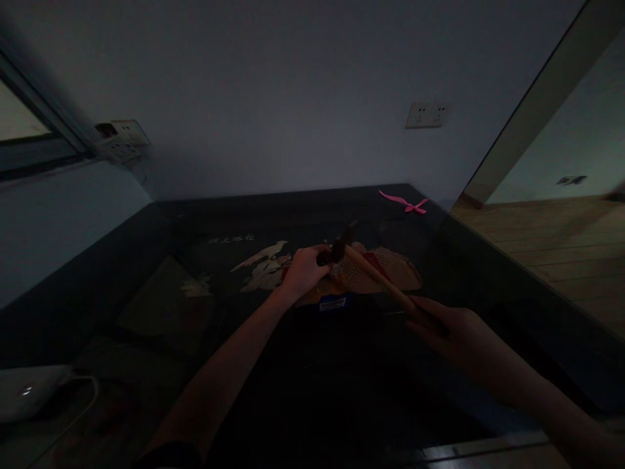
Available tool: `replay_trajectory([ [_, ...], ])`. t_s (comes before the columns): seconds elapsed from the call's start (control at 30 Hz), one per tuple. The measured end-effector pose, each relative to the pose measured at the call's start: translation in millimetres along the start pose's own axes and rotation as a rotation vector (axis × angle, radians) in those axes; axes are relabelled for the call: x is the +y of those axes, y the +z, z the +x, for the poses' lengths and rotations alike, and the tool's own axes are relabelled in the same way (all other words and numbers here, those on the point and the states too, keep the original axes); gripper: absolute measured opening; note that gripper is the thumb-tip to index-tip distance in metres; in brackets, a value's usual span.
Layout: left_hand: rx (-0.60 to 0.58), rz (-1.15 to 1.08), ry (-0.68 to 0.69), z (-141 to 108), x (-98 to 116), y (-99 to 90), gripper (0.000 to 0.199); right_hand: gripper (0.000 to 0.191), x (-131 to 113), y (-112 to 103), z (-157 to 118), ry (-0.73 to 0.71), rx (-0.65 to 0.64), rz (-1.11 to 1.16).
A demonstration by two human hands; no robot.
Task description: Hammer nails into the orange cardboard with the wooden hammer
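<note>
- The right hand (pixel 442 326) was clamped on the wooden handle of a hammer (pixel 375 277), whose dark head hung over a tan, patterned flat piece (pixel 390 270) on the dark worktop (pixel 146 260).
- The left hand (pixel 305 270) rested on that piece, fingers curled beside the hammer head; I could not tell what it pinched.
- A pink ribbon (pixel 407 203) lay at the far edge.

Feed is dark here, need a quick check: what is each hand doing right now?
Left hand: closed around the hammer head.
Right hand: closed on the hammer's wooden handle.
</note>
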State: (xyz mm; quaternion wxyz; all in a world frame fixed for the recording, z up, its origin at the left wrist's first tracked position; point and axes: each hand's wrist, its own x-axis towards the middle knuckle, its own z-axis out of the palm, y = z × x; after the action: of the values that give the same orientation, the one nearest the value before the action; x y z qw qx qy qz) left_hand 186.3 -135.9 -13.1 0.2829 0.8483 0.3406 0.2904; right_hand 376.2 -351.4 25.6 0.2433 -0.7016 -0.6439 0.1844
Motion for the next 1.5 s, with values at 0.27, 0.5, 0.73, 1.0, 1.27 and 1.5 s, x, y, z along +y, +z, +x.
replay_trajectory([
  [0.27, 0.02, 0.014, 0.018, -1, 1, -1.0, 0.009, 0.032, 0, 7, -8, 0.026, 0.066, 0.04],
  [0.5, 0.006, -0.041, 0.072, -1, 0, 2.1, 0.012, 0.034, 4, 19, -16, 0.082, 0.063, 0.23],
  [0.73, 0.203, 0.079, 0.317, -8, 28, -39.6, 0.026, 0.046, 15, 53, -47, 0.338, 0.227, 0.807],
  [1.0, -0.424, 0.146, 0.187, -113, 64, -61.1, 0.013, 0.053, 31, 87, -54, 0.408, 0.212, 1.197],
  [1.27, -0.538, 0.488, -0.043, -142, 14, 1.1, 0.013, 0.048, 32, 90, -57, 0.401, 0.18, 1.231],
  [1.5, -0.606, 0.663, -0.013, -130, 23, 9.7, 0.015, 0.048, 32, 92, -57, 0.403, 0.15, 1.243],
])
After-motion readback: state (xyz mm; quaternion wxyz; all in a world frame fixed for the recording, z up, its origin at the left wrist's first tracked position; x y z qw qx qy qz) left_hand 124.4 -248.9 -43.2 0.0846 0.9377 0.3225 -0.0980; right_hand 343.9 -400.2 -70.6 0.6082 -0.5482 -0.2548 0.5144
